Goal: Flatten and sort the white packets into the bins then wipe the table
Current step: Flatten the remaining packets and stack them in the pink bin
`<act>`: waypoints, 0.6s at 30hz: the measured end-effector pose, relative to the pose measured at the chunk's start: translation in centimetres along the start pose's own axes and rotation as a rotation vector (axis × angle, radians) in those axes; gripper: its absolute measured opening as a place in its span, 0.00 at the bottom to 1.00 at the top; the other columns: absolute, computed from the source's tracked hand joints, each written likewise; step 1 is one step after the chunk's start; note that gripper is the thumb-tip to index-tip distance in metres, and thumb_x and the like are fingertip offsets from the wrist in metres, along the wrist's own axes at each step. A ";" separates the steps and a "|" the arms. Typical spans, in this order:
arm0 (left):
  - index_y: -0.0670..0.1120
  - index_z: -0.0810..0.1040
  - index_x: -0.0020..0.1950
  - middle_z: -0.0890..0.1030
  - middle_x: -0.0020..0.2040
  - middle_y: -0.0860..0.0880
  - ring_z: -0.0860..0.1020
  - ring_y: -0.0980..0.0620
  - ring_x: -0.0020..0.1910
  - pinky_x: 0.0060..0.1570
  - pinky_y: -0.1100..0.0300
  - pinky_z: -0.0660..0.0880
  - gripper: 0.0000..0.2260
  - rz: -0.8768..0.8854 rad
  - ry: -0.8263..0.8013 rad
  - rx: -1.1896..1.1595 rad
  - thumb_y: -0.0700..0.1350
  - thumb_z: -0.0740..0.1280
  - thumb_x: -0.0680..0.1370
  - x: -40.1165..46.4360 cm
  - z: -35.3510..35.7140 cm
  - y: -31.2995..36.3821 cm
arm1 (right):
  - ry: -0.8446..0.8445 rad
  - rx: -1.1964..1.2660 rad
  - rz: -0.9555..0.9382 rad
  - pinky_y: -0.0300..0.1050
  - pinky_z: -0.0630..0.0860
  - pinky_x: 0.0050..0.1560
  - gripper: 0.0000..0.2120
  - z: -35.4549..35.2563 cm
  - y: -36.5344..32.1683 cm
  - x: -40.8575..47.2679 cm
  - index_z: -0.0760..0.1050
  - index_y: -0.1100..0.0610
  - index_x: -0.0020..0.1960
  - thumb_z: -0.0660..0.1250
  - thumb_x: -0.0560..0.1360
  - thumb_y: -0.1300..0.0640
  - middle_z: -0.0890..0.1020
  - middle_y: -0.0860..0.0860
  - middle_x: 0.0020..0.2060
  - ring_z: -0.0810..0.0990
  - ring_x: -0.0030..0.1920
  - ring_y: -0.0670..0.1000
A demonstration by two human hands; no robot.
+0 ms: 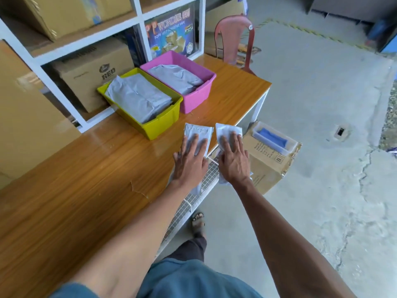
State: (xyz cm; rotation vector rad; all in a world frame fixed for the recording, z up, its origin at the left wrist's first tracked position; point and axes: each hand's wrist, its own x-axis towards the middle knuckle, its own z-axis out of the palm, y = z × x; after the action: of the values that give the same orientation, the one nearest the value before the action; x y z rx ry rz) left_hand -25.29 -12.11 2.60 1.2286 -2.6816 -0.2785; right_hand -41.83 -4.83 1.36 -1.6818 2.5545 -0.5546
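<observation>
Two white packets lie under my palms at the table's near edge: the left packet (198,134) beneath my left hand (190,161), the right packet (228,132) beneath my right hand (234,160). All fingers are straight and spread, pressing down and gripping nothing, which I judge is to squeeze the packets flat on the hard top. Each packet's long axis runs along my fingers, its far end poking out past the fingertips toward the bins. Beyond the left fingertips sits the yellow bin (163,125), the pink bin (193,97) just behind it, both already holding packets. The table (86,168) stretches leftward.
</observation>
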 end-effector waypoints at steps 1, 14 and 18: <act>0.54 0.62 0.84 0.57 0.85 0.49 0.51 0.39 0.84 0.64 0.33 0.70 0.29 0.002 0.010 -0.003 0.53 0.59 0.81 1.3 0.1 0.4 | 0.005 0.001 0.007 0.63 0.69 0.71 0.30 0.1 0.7 1.0 0.60 0.51 0.83 0.60 0.82 0.52 0.55 0.59 0.83 0.53 0.83 0.62; 0.54 0.64 0.83 0.60 0.85 0.46 0.55 0.40 0.84 0.66 0.33 0.68 0.29 -0.109 0.213 -0.027 0.53 0.59 0.80 25.1 -1.6 1.5 | 0.049 0.027 -0.101 0.67 0.71 0.68 0.28 -2.9 6.2 23.4 0.61 0.52 0.82 0.57 0.82 0.53 0.57 0.59 0.83 0.55 0.82 0.63; 0.51 0.63 0.84 0.61 0.84 0.43 0.55 0.38 0.84 0.68 0.31 0.68 0.29 -0.223 0.247 -0.037 0.54 0.57 0.82 29.9 -2.7 -0.1 | 0.021 0.042 -0.193 0.66 0.74 0.63 0.29 -2.9 5.1 29.9 0.61 0.52 0.81 0.59 0.81 0.54 0.58 0.60 0.82 0.56 0.82 0.64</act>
State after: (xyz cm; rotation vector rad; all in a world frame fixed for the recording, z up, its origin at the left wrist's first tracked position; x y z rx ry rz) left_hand -43.82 -35.22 7.71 1.4489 -2.3264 -0.1903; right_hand -59.40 -29.02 7.42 -1.9305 2.3909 -0.6331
